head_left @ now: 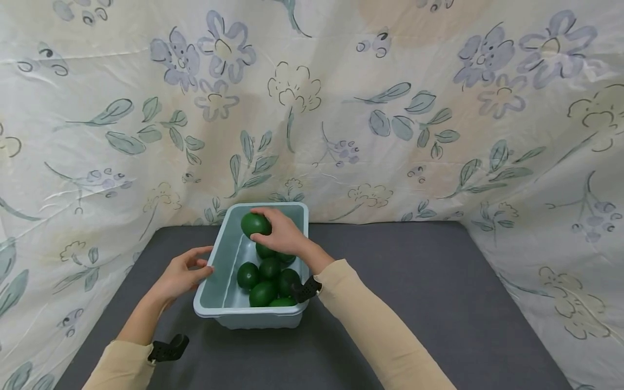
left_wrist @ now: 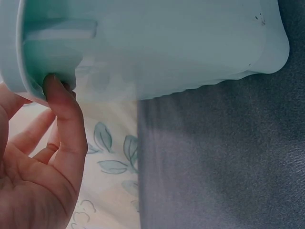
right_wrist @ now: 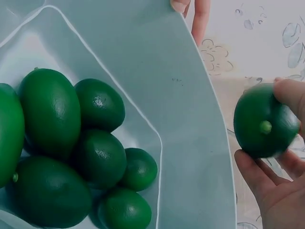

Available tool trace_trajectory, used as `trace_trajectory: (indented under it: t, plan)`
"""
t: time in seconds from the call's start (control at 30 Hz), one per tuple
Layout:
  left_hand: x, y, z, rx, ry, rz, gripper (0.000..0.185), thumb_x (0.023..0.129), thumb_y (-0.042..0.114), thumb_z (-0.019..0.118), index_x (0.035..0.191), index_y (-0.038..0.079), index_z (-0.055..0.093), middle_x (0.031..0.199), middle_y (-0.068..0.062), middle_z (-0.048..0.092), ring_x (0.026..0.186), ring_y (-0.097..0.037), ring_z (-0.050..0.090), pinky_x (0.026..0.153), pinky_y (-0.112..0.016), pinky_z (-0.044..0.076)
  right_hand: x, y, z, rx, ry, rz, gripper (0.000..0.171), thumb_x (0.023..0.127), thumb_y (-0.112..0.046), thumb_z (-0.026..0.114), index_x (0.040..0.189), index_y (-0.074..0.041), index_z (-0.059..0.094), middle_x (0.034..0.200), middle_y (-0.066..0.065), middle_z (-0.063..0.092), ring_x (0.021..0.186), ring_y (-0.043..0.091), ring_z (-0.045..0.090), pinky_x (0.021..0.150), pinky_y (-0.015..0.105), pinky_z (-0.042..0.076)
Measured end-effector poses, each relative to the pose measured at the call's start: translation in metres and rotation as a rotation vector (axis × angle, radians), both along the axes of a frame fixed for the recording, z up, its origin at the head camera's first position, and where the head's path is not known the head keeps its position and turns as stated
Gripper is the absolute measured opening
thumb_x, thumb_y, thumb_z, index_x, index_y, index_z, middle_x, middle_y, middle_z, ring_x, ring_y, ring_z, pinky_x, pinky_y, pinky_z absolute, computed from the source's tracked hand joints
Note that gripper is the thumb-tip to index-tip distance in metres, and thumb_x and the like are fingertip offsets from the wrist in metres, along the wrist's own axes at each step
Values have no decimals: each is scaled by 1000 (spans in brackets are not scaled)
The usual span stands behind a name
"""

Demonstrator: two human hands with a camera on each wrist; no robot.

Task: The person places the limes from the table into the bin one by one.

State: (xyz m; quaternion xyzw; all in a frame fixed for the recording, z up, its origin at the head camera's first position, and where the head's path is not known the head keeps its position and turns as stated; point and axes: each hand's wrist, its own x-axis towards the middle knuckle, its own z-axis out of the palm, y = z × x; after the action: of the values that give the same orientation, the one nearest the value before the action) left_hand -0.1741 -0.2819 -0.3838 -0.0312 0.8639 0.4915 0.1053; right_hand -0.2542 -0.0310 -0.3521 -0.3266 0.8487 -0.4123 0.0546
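A pale blue-green plastic tub (head_left: pixel 258 320) stands on the dark table, several smooth dark green avocados (right_wrist: pixel 51 112) lying together in it. My right hand (head_left: pixel 284 234) holds one avocado (right_wrist: pixel 259 117) between thumb and fingers, over the tub's far end in the head view. A small pale stem nub shows on that fruit in the right wrist view. At the tub's left rim, my left hand (head_left: pixel 181 277) grips the edge. In the left wrist view, a fingertip of this hand (left_wrist: pixel 43 157) presses up under the rim against the outer wall.
The dark grey table (head_left: pixel 400 303) reaches out on both sides of the tub. Floral cloth (head_left: pixel 322 108) hangs behind it and along both sides. Black straps (head_left: pixel 168 349) with small devices sit on both wrists, the right one overlapping the tub's right rim in the head view.
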Motion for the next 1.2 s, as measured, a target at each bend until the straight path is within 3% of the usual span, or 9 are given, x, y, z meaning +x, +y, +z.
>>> trace_trajectory:
  t: [0.2, 0.67, 1.0, 1.2]
  plan:
    - [-1, 1, 1, 1, 0, -1, 62, 89, 18, 60, 143, 9, 31, 107, -16, 52, 85, -18, 60, 67, -37, 54, -3, 6, -1, -47, -70, -5, 61, 89, -23, 60, 143, -16, 31, 144, 7, 33, 121, 26, 48, 87, 26, 48]
    - [1, 0, 1, -14, 13, -6, 62, 89, 19, 59, 143, 8, 30, 106, -17, 52, 84, -18, 60, 67, -37, 54, -3, 29, 3, -29, 0, 0, 59, 90, -29, 58, 143, -18, 33, 145, 1, 33, 122, 23, 47, 88, 33, 48]
    - [6, 0, -1, -134, 115, -29, 56, 90, 18, 58, 139, 3, 34, 104, -17, 53, 77, -19, 58, 57, -32, 50, 6, 57, 1, -113, 80, -50, 48, 90, -24, 59, 136, -19, 44, 137, -1, 44, 116, 18, 51, 89, 39, 46]
    - [7, 1, -1, -286, 204, -56, 52, 90, 20, 59, 135, 1, 40, 106, -19, 55, 70, -16, 58, 53, -29, 48, 10, 80, -7, -129, 144, -75, 41, 90, -21, 59, 129, -12, 51, 129, 1, 52, 115, 22, 53, 88, 39, 47]
